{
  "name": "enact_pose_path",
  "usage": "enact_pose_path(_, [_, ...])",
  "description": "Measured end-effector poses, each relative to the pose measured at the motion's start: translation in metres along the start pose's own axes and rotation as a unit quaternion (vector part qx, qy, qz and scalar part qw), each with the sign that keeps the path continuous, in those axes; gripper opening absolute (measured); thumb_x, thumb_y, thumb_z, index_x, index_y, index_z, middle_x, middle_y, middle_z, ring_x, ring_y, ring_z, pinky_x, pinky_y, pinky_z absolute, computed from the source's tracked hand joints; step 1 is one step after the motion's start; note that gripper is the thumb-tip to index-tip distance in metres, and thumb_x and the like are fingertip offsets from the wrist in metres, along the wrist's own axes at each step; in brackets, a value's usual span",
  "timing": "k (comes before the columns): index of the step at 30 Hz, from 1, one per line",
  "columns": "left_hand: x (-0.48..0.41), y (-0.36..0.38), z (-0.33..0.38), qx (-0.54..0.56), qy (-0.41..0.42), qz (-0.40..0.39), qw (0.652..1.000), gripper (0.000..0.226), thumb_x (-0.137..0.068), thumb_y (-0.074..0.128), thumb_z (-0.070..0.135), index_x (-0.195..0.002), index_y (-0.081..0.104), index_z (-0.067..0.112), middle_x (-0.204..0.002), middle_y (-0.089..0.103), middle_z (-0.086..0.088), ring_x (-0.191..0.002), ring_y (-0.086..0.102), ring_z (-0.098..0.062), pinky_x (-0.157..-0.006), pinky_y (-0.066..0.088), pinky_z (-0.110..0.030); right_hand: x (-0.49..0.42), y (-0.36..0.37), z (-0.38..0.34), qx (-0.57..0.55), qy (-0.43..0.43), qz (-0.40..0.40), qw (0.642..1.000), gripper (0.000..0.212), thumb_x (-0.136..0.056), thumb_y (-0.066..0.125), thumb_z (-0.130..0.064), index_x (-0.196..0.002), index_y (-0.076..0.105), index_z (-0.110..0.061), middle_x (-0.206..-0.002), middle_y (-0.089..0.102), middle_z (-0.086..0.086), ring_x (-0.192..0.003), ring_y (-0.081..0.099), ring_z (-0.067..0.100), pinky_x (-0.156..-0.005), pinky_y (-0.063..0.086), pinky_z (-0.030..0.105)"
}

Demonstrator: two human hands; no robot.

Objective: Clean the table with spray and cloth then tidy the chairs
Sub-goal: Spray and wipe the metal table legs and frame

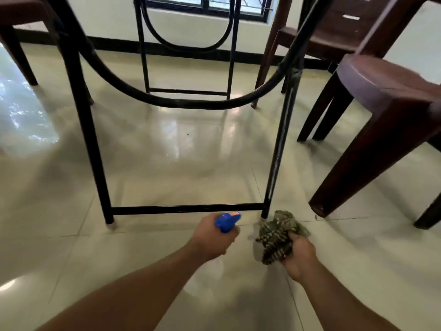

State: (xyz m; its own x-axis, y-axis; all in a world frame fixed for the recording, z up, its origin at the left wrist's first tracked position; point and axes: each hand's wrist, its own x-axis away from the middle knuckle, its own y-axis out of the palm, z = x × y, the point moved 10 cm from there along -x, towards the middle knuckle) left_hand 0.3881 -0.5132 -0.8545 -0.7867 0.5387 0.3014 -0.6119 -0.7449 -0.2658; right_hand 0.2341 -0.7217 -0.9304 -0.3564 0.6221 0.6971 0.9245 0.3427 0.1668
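Low over tiled floor [167, 163], left hand [210, 237] grips spray bottle [226, 220], right hand [298, 256] bunches cloth [276, 235].

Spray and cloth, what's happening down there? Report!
Left hand shut on spray, low by the table's bottom bar. Right hand shut on cloth, at foot of table leg. Chair close on right.

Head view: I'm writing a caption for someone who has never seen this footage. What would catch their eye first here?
Low in the middle, the left hand grips a blue spray bottle while the right hand bunches a green checked cloth by the foot of a black metal table leg. The black table frame fills the centre above a glossy tiled floor, with a dark brown plastic chair at right.
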Motion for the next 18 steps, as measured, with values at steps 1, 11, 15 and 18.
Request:
enact_pose_path(1, [-0.002,0.012,0.003,0.001,-0.003,0.001,1.0,0.017,-0.087,0.07,0.018,-0.092,0.066,0.003,-0.072,0.064,-0.01,-0.053,0.054,-0.016,-0.049,0.05,-0.025,-0.008,-0.002,-0.006,-0.021,0.006,0.005,1.0,0.037,-0.105,0.041,-0.015,-0.138,0.053,-0.005,-0.128,0.062,0.023,-0.112,0.061,0.04,-0.091,0.05,0.053])
enact_pose_path(11, [-0.025,0.055,0.01,-0.014,-0.027,0.057,0.998,0.007,-0.088,0.071,0.021,-0.088,0.066,0.016,-0.073,0.066,-0.008,-0.055,0.053,-0.014,-0.054,0.052,-0.028,-0.023,0.085,-0.049,0.248,-0.178,-0.062,0.95,0.024,-0.101,0.048,-0.004,-0.121,0.061,-0.005,-0.093,0.069,0.009,-0.079,0.068,0.022,-0.069,0.051,0.019])
enact_pose_path(15, [-0.031,0.049,0.011,-0.046,-0.023,0.073,0.996,0.009,-0.086,0.072,0.023,-0.085,0.067,0.015,-0.08,0.07,-0.018,-0.059,0.057,-0.017,-0.064,0.058,-0.046,-0.049,0.087,-0.034,0.473,-0.161,-0.015,0.866,0.033,-0.096,0.054,-0.018,-0.13,0.053,-0.016,-0.118,0.068,0.012,-0.105,0.065,0.033,-0.088,0.05,0.035])
enact_pose_path(18, [-0.038,0.048,0.018,-0.063,-0.022,0.073,0.995,0.015,-0.084,0.071,0.027,-0.086,0.067,0.013,-0.082,0.07,-0.018,-0.059,0.056,-0.017,-0.066,0.057,-0.048,-0.042,0.092,-0.05,0.368,-0.243,0.005,0.898,0.04,-0.092,0.047,-0.014,-0.13,0.056,-0.014,-0.116,0.068,0.01,-0.1,0.065,0.033,-0.089,0.054,0.042])
